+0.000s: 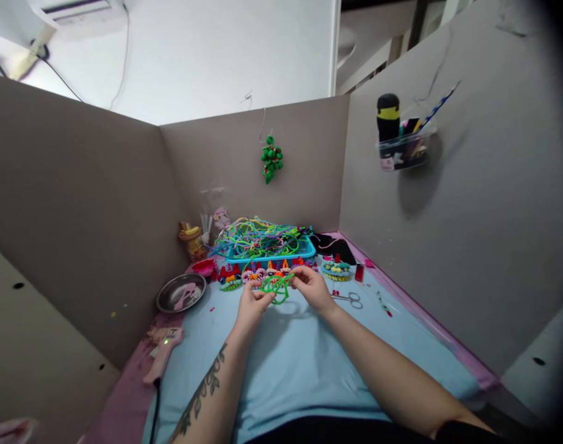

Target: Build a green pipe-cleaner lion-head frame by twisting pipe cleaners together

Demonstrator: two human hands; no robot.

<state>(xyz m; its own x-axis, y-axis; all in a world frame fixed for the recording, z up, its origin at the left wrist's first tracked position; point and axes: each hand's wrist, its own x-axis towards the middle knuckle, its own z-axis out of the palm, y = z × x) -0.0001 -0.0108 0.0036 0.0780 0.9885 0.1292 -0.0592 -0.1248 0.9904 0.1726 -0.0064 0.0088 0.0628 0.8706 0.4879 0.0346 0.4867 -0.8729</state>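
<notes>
A bundle of bright green cord (pixel 276 287), looped on itself, hangs between my two hands above the blue cloth. My left hand (pixel 254 302) pinches the bundle at its left side. At its upper right my right hand (pixel 312 287) has thumb and finger closed on the same cord. Just behind the hands is a row of small colourful crafted pieces (pixel 258 275), partly hidden by my fingers. Scissors (pixel 350 300) lie to the right of my right hand.
A blue basket (pixel 304 250) heaped with tangled cords stands at the back. On the left are a metal bowl (pixel 168 302), a jar (pixel 192 242) and a pink glue gun (pixel 163 357) with a lit green light. Grey panels (pixel 263 123) enclose the table; a clear holder (pixel 404 151) hangs right.
</notes>
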